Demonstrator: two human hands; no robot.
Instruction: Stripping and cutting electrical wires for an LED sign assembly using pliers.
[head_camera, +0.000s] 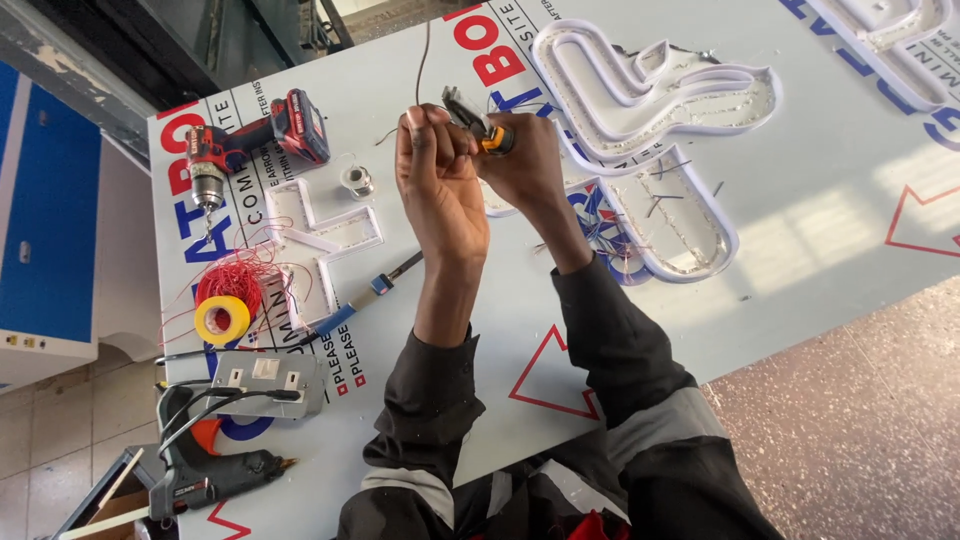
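My left hand (438, 180) is raised over the white panel (800, 210) and pinches a thin dark wire (421, 60) that runs up and away from the fingertips. My right hand (525, 165) sits right beside it, gripping a small pair of cutters with orange-and-black handles (478, 125); the jaws point at the wire where the left fingers hold it. Both forearms wear dark sleeves. A large white channel-letter shell (660, 110) lined with small lights lies just right of the hands.
A red cordless drill (255, 140), a solder spool (356, 181), a smaller white letter shell (320, 245), a blue-handled soldering iron (365, 295), yellow tape (222, 320) on red wire, a socket box (265, 385) and a black glue gun (205, 470) lie left.
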